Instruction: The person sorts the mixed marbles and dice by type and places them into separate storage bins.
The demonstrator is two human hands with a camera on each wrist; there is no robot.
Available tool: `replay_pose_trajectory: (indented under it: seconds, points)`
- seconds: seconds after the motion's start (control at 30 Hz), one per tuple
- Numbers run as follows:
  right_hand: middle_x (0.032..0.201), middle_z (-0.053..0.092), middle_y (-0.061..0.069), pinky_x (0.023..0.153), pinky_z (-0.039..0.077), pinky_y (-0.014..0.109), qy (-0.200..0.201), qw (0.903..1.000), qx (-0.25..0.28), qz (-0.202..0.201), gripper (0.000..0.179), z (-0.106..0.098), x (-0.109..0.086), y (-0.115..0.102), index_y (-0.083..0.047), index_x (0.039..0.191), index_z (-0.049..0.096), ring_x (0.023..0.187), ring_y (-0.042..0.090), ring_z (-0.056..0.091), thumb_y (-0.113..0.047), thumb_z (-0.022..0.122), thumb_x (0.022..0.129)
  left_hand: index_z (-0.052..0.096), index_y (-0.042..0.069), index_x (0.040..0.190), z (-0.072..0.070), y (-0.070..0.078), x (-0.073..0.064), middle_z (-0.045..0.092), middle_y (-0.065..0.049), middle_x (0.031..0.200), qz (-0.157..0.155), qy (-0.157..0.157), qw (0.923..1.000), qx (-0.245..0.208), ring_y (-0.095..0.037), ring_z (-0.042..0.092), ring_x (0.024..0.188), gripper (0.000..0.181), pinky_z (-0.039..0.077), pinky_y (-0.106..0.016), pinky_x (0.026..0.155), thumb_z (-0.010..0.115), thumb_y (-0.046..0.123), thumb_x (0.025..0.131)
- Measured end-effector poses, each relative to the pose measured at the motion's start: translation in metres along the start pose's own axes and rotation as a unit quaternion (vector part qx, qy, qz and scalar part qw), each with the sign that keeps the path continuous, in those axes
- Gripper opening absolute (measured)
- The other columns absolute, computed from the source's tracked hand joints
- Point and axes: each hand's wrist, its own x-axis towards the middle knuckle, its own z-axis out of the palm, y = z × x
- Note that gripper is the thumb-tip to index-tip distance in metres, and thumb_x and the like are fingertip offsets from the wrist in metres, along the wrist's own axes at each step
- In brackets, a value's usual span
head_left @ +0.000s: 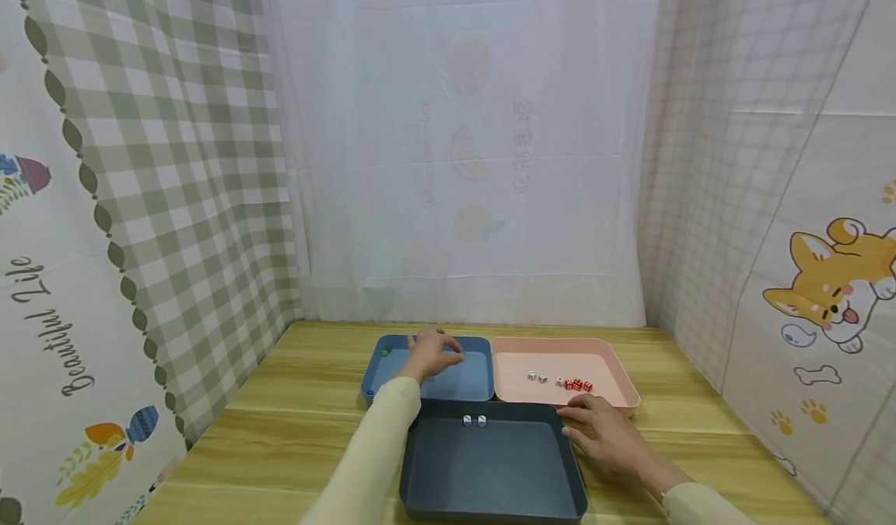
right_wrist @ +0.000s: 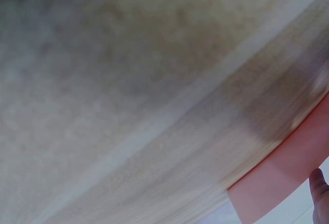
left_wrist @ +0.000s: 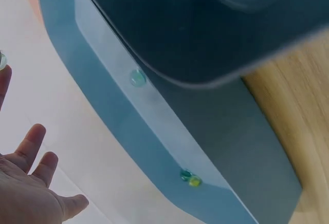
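Note:
My left hand (head_left: 432, 355) is over the blue tray (head_left: 462, 389), thumb and a finger brought together at a glass marble. Part of that clear, greenish marble (left_wrist: 2, 60) shows at a fingertip on the left edge of the left wrist view; the other fingers are spread. More marbles lie in the blue tray: a pale green marble (left_wrist: 137, 77), and a green one touching a yellow-green marble (left_wrist: 194, 181). My right hand (head_left: 607, 434) rests with loosely bent fingers at the upper right corner of the dark grey tray (head_left: 497, 470), near the pink tray's front edge.
The pink tray (head_left: 553, 350) adjoins the blue tray on the right and holds several white dice and red dice (head_left: 577, 384). Two white dice (head_left: 481, 421) lie near the dark tray's far wall. A wooden table (head_left: 280, 424) bears all three trays; cloth curtains (head_left: 476, 198) surround it.

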Motion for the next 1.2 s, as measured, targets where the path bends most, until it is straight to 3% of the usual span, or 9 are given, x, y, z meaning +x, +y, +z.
replay_pose_trajectory:
  seconds: [0.3, 0.77, 1.2]
  points:
    - [0.112, 0.061, 0.001, 0.086, 0.049, 0.046, -0.003, 1.0, 0.005, 0.002, 0.027, 0.0, 0.0, 0.0, -0.013, 0.113, 0.075, 0.103, 0.023, 0.057, -0.028, 0.073, 0.09, 0.078, 0.021, 0.096, -0.006, -0.017, -0.003, 0.057, -0.012, 0.137, -0.009, 0.015, 0.9998, -0.013, -0.039, 0.035, 0.138, 0.01, 0.003, -0.073, 0.109, 0.074, 0.029, 0.091]
    - [0.112, 0.061, 0.002, 0.087, 0.05, 0.046, -0.003, 1.0, 0.002, 0.003, 0.028, -0.002, 0.0, -0.002, -0.011, 0.113, 0.075, 0.102, 0.024, 0.058, -0.028, 0.073, 0.09, 0.078, 0.018, 0.098, -0.011, -0.041, -0.012, 0.051, -0.018, 0.141, -0.021, 0.025, 0.9994, -0.011, -0.045, 0.035, 0.136, 0.013, 0.016, -0.073, 0.107, 0.072, 0.029, 0.092]
    - [0.11, 0.061, 0.003, 0.087, 0.049, 0.047, 0.001, 1.0, -0.001, -0.002, 0.027, -0.001, -0.001, -0.003, -0.011, 0.111, 0.075, 0.102, 0.025, 0.058, -0.027, 0.074, 0.089, 0.078, 0.018, 0.1, -0.012, -0.06, -0.018, 0.051, -0.021, 0.139, -0.045, 0.035, 0.9983, -0.012, -0.045, 0.035, 0.135, 0.014, 0.015, -0.072, 0.108, 0.072, 0.027, 0.093]
